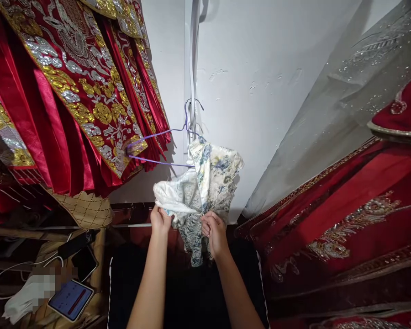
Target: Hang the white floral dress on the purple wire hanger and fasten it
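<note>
Red embroidered garments (71, 91) fill the upper left and more red cloth (345, 219) spreads along the right, with a white wall (260, 68) between them. Against that wall hangs a purple wire hanger (164, 146), and draped from its right end is the floral fabric (208, 183), a pale piece printed in blue and yellow, bunched and hanging down to our hands.

We judge that we are partway through working this fabric on the hanger, either fastening it at its lower gather or drawing it into place; which of the two we cannot tell from this angle. The next move would call for keeping the cloth taut between both grips so it does not slide off the wire.

Our left hand (160, 219) is closed over the fabric's white lower-left edge, fingers curled round the fold. Our right hand (214, 230) pinches the gathered middle of the cloth, fingertips drawn tightly together on a small bunch.

Lower left, a tablet (70, 299) and a phone (84, 262) lie on a woven stand.
</note>
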`<state>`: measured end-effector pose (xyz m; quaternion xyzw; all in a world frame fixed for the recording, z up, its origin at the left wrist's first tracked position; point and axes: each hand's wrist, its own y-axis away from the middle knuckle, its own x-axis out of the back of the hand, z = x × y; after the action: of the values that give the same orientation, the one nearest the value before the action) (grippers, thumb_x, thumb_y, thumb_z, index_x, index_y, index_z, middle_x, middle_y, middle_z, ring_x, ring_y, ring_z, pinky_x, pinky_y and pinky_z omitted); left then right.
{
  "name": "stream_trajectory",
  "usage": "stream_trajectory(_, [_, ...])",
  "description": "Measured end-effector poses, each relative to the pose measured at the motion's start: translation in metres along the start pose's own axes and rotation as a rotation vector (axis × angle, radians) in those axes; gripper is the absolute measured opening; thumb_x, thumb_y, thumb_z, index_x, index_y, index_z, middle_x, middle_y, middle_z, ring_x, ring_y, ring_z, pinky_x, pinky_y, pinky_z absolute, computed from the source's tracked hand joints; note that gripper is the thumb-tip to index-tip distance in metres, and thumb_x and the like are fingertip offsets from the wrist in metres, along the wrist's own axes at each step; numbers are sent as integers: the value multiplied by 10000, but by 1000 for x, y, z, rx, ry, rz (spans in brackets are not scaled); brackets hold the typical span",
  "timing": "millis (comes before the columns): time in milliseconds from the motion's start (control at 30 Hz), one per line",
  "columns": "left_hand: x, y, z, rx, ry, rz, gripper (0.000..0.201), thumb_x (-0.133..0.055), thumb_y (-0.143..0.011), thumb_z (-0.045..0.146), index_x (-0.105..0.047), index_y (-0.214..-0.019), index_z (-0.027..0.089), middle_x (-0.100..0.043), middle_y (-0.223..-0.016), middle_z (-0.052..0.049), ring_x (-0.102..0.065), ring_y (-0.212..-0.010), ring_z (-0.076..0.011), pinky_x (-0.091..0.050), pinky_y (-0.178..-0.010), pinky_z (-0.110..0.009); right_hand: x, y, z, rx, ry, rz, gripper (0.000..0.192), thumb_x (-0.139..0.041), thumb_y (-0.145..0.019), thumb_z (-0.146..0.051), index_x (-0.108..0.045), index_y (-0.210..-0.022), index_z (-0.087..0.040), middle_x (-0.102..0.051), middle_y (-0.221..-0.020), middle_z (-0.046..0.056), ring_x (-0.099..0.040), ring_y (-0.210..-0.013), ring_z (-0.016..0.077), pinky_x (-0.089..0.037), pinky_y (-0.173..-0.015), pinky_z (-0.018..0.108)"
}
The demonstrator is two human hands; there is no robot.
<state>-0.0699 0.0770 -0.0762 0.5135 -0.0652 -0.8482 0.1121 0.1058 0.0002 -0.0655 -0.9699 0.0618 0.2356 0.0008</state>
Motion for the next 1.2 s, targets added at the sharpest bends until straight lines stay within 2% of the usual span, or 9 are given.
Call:
stream_trajectory(167, [16,35,-21,28,38,9,339,-432,-962,257,-722,-1137,261,-756,-1090,-64,-689,-1104,-215,-536,-986,-357,25,-3,20,-145,15,101,219,-613,-698,-359,-447,-627,-234,-292,-448,-90,-206,-397,80,-148,-389,225])
stream_trajectory(367, [-24,69,6,2,55,-134,238,-522,-951,303,-714,-844,212,-740,-1001,-64,-687,-1022,-210,-521,-974,-356,38,-6,36,-177,122,144,256,-661,-667,-407,-506,-599,-215,-362,-442,-72,-237,-384,78,-170,-365,221])
stream_trajectory(500, [-53,101,0,-70,-166,-378,221,-584,-917,431,-671,-835,245,-686,-1002,-52,-654,-969,-213,-518,-899,-347,27,0,21,-20,211,188,312,-755,-699,-489,-639,-779,-210,-629,-745,21,-549,-679,164,-439,-559,249])
stream_trajectory(600, [-70,121,-7,-211,-610,-507,205,-601,-910,432,-651,-826,251,-644,-1011,-60,-615,-954,-235,-487,-890,-366,9,9,-2,0,199,-13,462,-582,-832,-674,-684,-926,-233,-683,-960,70,-605,-968,237,-495,-796,322])
stream_trajectory(700, [-84,126,0,-452,-1024,-581,164,-604,-911,393,-669,-835,264,-603,-1078,-89,-565,-1050,-280,-423,-978,-408,-9,13,-27,-112,93,-318,669,-357,-876,-789,-701,-992,-228,-693,-902,94,-633,-971,269,-504,-797,370])
stream_trajectory(900, [-92,102,34,-672,-1031,-517,134,-622,-900,361,-707,-860,266,-563,-1195,-113,-484,-1247,-307,-314,-1121,-402,-34,-10,-80,58,331,-542,381,-723,-775,-567,-700,-864,-198,-628,-684,11,-603,-731,211,-487,-646,307])
stream_trajectory(1000, [-82,89,42,-638,-988,-512,266,-660,-880,348,-680,-1139,293,-526,-1357,-99,-416,-1358,-289,-266,-1173,-382,-48,-28,-102,123,443,-604,271,-765,-765,-438,-694,-790,-178,-623,-671,3,-575,-674,185,-463,-597,273])
stream_trajectory(1067, [-70,82,47,-482,-1014,-583,424,-650,-889,352,-591,-1305,298,-545,-1368,-94,-458,-1331,-285,-332,-1136,-386,-58,-39,-116,178,458,-596,225,-714,-819,-401,-708,-826,-176,-653,-728,15,-589,-699,182,-474,-625,273])
stream_trajectory(1200, [-47,72,62,-191,-1306,-736,288,-611,-900,420,-698,-1061,199,-689,-1017,-65,-621,-976,-272,-492,-861,-348,-72,-67,-144,404,381,-462,204,-674,-840,-370,-734,-876,-178,-684,-794,30,-621,-766,189,-490,-690,286])
